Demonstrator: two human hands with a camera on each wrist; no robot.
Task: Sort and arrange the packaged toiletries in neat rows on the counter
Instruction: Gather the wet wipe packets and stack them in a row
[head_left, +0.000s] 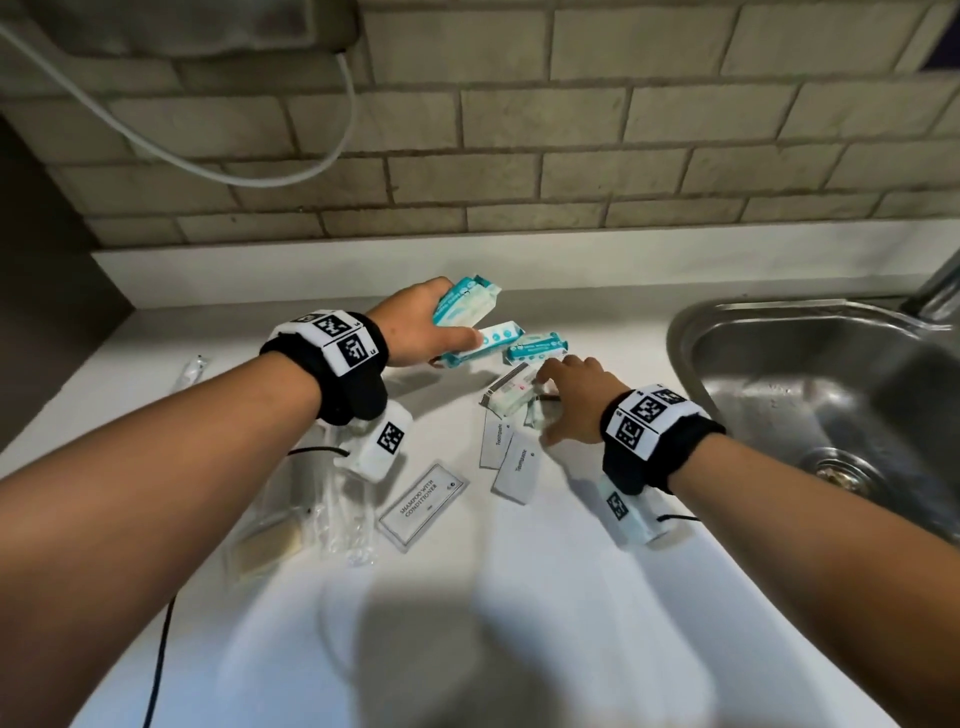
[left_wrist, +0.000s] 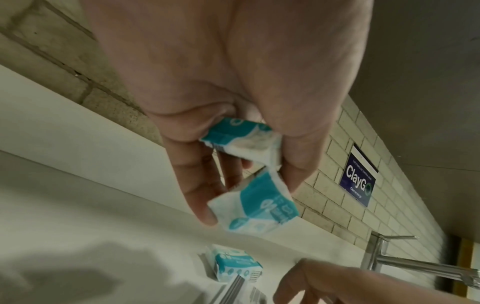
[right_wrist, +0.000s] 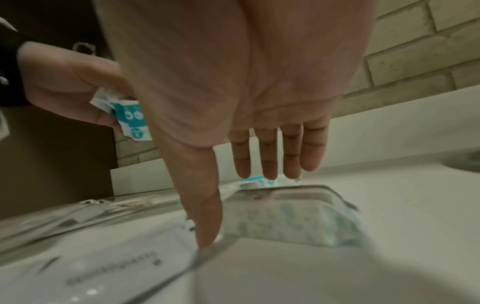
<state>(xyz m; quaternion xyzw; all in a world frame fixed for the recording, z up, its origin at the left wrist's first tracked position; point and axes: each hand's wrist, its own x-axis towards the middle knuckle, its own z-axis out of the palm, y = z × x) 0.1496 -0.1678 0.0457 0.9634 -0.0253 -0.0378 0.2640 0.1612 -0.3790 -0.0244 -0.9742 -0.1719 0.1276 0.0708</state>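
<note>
Hidden: pack (head_left: 511, 397) under right hand (head_left: 574, 402), label unreadable.
Left hand (head_left: 415, 325): grips two teal packs (head_left: 465, 301), long axes toward 2 o'clock.
Right hand: fingers spread flat, holding nothing.

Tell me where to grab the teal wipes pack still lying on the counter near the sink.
Take the teal wipes pack across its narrow width, near the middle, coming from above. It lies flat and long on the counter, so both long edges look free; the crimped ends would likely slip from the fingers.
</note>
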